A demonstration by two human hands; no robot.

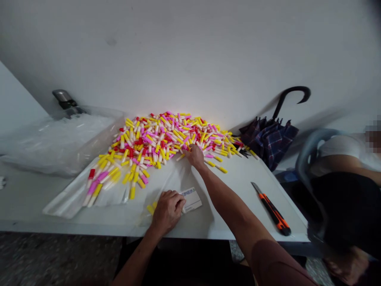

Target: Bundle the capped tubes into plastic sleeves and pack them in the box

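A wide heap of small tubes (160,135), white with yellow, pink or red ends, is spread along the wall side of the table. My right hand (195,155) reaches to the heap's near edge, its fingers bent together among the tubes; what lies between the fingertips is hidden. Close to the front edge, my left hand (168,210) is closed on a clear plastic bag (145,212). Yellow-ended pieces show through the bag, left of that hand. A white printed card (192,199) sticks out to the right of the same hand.
On the right lies an orange and black utility knife (272,210), blade out. Behind it, a folded plaid umbrella (269,139) leans by the wall. A large clear plastic sack (65,139) occupies the left. Another person (345,190) sits at the far right.
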